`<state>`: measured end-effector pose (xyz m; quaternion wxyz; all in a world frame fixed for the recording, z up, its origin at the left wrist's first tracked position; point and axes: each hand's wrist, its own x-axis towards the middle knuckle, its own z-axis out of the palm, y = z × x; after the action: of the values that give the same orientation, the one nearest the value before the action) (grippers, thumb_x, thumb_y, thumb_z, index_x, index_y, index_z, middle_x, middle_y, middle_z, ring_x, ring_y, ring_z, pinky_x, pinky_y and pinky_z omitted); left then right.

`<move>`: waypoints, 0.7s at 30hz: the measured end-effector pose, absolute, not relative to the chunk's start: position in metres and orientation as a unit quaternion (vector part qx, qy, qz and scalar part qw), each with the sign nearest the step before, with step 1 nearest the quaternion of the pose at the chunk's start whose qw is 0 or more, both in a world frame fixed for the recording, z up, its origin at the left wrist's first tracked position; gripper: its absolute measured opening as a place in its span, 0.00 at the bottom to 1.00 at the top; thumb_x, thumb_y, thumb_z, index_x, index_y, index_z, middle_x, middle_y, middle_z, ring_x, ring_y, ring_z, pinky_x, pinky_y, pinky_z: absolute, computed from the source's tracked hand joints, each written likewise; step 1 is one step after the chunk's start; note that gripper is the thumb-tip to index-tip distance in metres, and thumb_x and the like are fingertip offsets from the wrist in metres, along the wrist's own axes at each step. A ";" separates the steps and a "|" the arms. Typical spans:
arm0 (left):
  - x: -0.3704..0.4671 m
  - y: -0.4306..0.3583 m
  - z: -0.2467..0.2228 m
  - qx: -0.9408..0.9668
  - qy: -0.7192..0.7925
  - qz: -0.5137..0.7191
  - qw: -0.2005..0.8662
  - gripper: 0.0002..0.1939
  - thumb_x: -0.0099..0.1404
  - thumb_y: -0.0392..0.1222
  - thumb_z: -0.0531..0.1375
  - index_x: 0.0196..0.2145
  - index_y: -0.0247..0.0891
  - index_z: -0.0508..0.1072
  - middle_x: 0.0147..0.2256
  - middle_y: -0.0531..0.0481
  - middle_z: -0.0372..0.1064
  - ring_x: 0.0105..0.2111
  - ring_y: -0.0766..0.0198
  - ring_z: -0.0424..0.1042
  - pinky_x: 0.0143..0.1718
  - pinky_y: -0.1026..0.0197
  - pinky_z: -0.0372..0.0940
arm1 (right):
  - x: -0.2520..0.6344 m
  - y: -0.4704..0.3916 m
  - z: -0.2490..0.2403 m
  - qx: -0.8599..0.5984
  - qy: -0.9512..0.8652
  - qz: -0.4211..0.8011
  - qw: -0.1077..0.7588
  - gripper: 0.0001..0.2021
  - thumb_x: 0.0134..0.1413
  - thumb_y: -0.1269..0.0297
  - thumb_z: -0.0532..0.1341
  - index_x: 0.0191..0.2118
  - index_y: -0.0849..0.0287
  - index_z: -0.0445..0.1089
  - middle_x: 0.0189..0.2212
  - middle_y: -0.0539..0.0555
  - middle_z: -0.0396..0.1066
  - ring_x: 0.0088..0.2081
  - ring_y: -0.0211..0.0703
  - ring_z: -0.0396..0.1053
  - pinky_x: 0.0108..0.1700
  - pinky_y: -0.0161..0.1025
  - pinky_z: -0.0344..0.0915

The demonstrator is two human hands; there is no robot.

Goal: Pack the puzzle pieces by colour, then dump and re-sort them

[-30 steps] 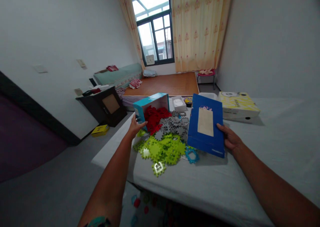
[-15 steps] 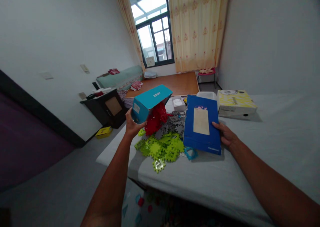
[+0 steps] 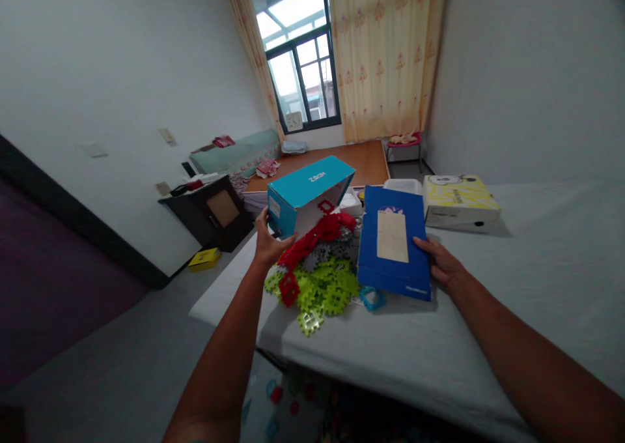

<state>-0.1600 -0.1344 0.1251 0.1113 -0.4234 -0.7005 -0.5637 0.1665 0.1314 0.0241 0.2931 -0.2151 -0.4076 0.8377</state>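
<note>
My left hand [image 3: 270, 240] grips the near end of a teal cardboard box [image 3: 310, 182], held tilted with its open side facing down and toward me. Red plastic building pieces [image 3: 325, 229] lie in a heap beneath its opening, and one shows at the opening's edge. In front of them spreads a pile of lime green gear-edged pieces [image 3: 327, 286], with grey pieces [image 3: 332, 253] behind. My right hand [image 3: 442, 260] holds the right edge of a blue box [image 3: 413, 228] with a beige panel. A light blue piece [image 3: 372, 298] lies by that box's lower left corner.
A yellow and white box [image 3: 461, 202] stands on the white-covered table [image 3: 488, 339] at right. Behind the blue box are a white container [image 3: 403, 185] and a small white box [image 3: 350, 202]. A dark cabinet [image 3: 209, 212] and a yellow box [image 3: 204, 259] are at left.
The teal box has risen and shifted right in my left hand. Red pieces have dropped from it and spread over the grey and green ones. My right hand stays nearly still.
</note>
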 end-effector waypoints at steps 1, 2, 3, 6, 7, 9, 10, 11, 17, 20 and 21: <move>-0.158 -0.136 0.129 -0.426 -0.693 -0.573 0.099 0.54 0.43 0.45 0.73 0.63 0.46 0.50 0.60 0.38 0.51 0.60 0.45 0.56 0.42 0.55 0.72 | 0.167 0.131 0.024 -0.214 -0.406 0.839 0.292 0.24 0.47 0.65 0.68 0.52 0.57 0.69 0.45 0.58 0.77 0.42 0.55 0.77 0.45 0.51 0.76; -0.157 -0.139 0.133 -0.429 -0.687 -0.579 0.089 0.55 0.43 0.45 0.73 0.63 0.47 0.49 0.60 0.38 0.51 0.60 0.45 0.57 0.42 0.54 0.72 | 0.167 0.131 0.025 -0.213 -0.404 0.841 0.290 0.24 0.47 0.65 0.68 0.52 0.58 0.68 0.45 0.58 0.77 0.43 0.55 0.77 0.46 0.51 0.75; -0.156 -0.142 0.137 -0.432 -0.684 -0.582 0.084 0.55 0.43 0.45 0.73 0.64 0.47 0.48 0.60 0.38 0.52 0.59 0.46 0.58 0.43 0.54 0.72 | 0.167 0.131 0.025 -0.212 -0.401 0.843 0.289 0.24 0.48 0.66 0.68 0.53 0.58 0.68 0.45 0.58 0.77 0.43 0.55 0.77 0.46 0.51 0.75; -0.157 -0.158 0.148 -0.443 -0.688 -0.566 0.101 0.57 0.41 0.45 0.74 0.63 0.47 0.49 0.59 0.39 0.54 0.59 0.46 0.59 0.45 0.52 0.71 | 0.167 0.130 0.027 -0.215 -0.394 0.845 0.291 0.25 0.47 0.67 0.68 0.53 0.58 0.68 0.45 0.58 0.77 0.43 0.55 0.77 0.47 0.51 0.75; -0.157 -0.164 0.150 -0.449 -0.690 -0.556 0.112 0.57 0.40 0.46 0.74 0.63 0.48 0.50 0.59 0.39 0.53 0.59 0.46 0.59 0.45 0.52 0.71 | 0.166 0.129 0.028 -0.216 -0.393 0.845 0.292 0.25 0.47 0.67 0.68 0.53 0.58 0.68 0.45 0.58 0.77 0.43 0.54 0.77 0.47 0.51 0.75; -0.158 -0.175 0.153 -0.464 -0.690 -0.539 0.133 0.57 0.40 0.47 0.74 0.63 0.48 0.51 0.60 0.40 0.52 0.60 0.45 0.58 0.46 0.51 0.71 | 0.166 0.128 0.029 -0.219 -0.396 0.843 0.292 0.25 0.47 0.67 0.68 0.53 0.58 0.68 0.44 0.59 0.77 0.42 0.55 0.77 0.47 0.52 0.75; -0.158 -0.180 0.154 -0.471 -0.689 -0.532 0.142 0.57 0.40 0.47 0.74 0.63 0.48 0.51 0.60 0.40 0.51 0.60 0.45 0.57 0.46 0.51 0.71 | 0.167 0.128 0.029 -0.220 -0.397 0.841 0.293 0.25 0.47 0.67 0.68 0.53 0.58 0.68 0.44 0.59 0.77 0.42 0.55 0.77 0.47 0.52 0.75; -0.159 -0.183 0.154 -0.474 -0.689 -0.527 0.152 0.57 0.39 0.48 0.74 0.63 0.47 0.51 0.61 0.40 0.50 0.60 0.44 0.57 0.46 0.51 0.71 | 0.167 0.128 0.029 -0.220 -0.399 0.841 0.294 0.25 0.46 0.67 0.68 0.53 0.58 0.68 0.44 0.59 0.77 0.42 0.55 0.77 0.48 0.52 0.74; -0.157 -0.178 0.148 -0.363 -0.651 -0.657 0.114 0.52 0.44 0.52 0.72 0.62 0.49 0.51 0.58 0.42 0.57 0.56 0.51 0.64 0.47 0.53 0.70 | 0.171 0.133 0.024 -0.228 -0.369 0.842 0.320 0.21 0.49 0.63 0.66 0.51 0.55 0.71 0.43 0.56 0.78 0.45 0.56 0.76 0.51 0.55 0.72; -0.134 -0.163 0.134 -0.271 -0.607 -0.747 -0.017 0.37 0.51 0.56 0.68 0.55 0.49 0.59 0.53 0.46 0.64 0.51 0.54 0.68 0.45 0.52 0.70 | 0.170 0.136 0.023 -0.240 -0.343 0.840 0.346 0.16 0.52 0.58 0.63 0.47 0.55 0.73 0.41 0.56 0.79 0.46 0.57 0.75 0.51 0.55 0.72; -0.121 -0.157 0.128 -0.256 -0.603 -0.752 -0.075 0.32 0.53 0.58 0.66 0.52 0.48 0.62 0.51 0.46 0.66 0.50 0.55 0.69 0.44 0.52 0.71 | 0.169 0.136 0.024 -0.236 -0.342 0.838 0.353 0.16 0.53 0.56 0.62 0.46 0.55 0.73 0.41 0.56 0.79 0.47 0.57 0.75 0.51 0.56 0.72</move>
<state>-0.1214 -0.1573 0.1282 -0.0749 -0.2558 -0.6027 -0.7521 0.1691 0.1359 0.0240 0.3529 -0.2363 -0.3416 0.8384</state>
